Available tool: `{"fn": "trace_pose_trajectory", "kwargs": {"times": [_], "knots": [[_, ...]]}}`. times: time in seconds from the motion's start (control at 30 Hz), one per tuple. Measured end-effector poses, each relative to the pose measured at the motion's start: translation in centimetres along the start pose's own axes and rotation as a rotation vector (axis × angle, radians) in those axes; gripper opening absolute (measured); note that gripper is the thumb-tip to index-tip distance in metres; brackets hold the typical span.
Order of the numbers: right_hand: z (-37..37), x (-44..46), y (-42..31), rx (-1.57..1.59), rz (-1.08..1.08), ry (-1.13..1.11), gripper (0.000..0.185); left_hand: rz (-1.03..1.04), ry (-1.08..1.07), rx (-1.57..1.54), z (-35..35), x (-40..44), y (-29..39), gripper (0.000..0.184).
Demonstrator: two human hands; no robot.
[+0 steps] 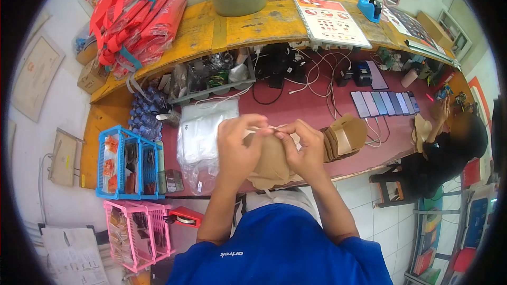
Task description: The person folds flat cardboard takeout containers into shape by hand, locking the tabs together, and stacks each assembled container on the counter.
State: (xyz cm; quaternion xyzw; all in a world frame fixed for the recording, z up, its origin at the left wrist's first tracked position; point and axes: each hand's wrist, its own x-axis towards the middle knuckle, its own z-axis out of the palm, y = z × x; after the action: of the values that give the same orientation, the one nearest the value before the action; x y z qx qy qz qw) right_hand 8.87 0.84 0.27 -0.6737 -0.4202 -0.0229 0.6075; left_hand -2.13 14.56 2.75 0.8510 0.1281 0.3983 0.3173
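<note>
My left hand (pixel 240 140) is closed, its fingertips pinched together over the desk near the front edge. Opposite it, my right hand (pixel 303 148) is pinched too, thumb against forefinger. A small, thin pale thing lies between the fingertips of both hands; it is too small to name. Just below and between the hands is a brown paper-like piece (pixel 271 159) with a wavy edge, partly hidden by my fingers. To the right of my right hand stands a stack of similar brown folded pieces (pixel 346 136). Clear plastic sleeves (pixel 199 129) lie flat beyond my left hand.
Blue basket (pixel 138 198) and pink basket (pixel 138 206) stand at left, beside a red tape dispenser (pixel 185 216). Several phones (pixel 380 103) and loose cables lie at the back right. A yellow shelf (pixel 253 24) overhangs the desk. Another person (pixel 449 153) sits at right.
</note>
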Motion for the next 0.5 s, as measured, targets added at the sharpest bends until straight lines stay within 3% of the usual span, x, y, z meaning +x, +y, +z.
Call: {"fn": "trace_pose_trajectory", "kwargs": {"times": [0.07, 0.13, 0.17, 0.23, 0.33, 0.5], "knots": [[-0.4, 0.1, 0.2, 0.020, 0.021, 0.040, 0.007, -0.135, 0.098, -0.056, -1.7, -0.5, -0.7, 0.034], [-0.8, 0.1, 1.0, 0.043, 0.023, 0.165, 0.005, -0.306, 0.177, -0.364, -2.3, -2.9, -5.0, 0.044], [-1.0, 0.1, 1.3, 0.046, 0.016, 0.181, 0.006, -0.303, 0.172, -0.366, -2.3, -3.9, -5.9, 0.044], [-0.6, 0.4, 1.7, 0.081, -0.013, 0.192, 0.005, -0.585, -0.215, -0.876, -2.3, -5.7, -7.2, 0.057], [0.3, 0.4, 1.9, 0.145, -0.056, 0.170, 0.008, -0.551, -0.369, -1.048, -0.6, -6.8, -7.6, 0.068], [-0.1, 0.6, 1.5, 0.134, -0.178, 0.113, 0.020, -0.677, -0.480, -1.223, -1.1, -3.8, -5.2, 0.055]]}}
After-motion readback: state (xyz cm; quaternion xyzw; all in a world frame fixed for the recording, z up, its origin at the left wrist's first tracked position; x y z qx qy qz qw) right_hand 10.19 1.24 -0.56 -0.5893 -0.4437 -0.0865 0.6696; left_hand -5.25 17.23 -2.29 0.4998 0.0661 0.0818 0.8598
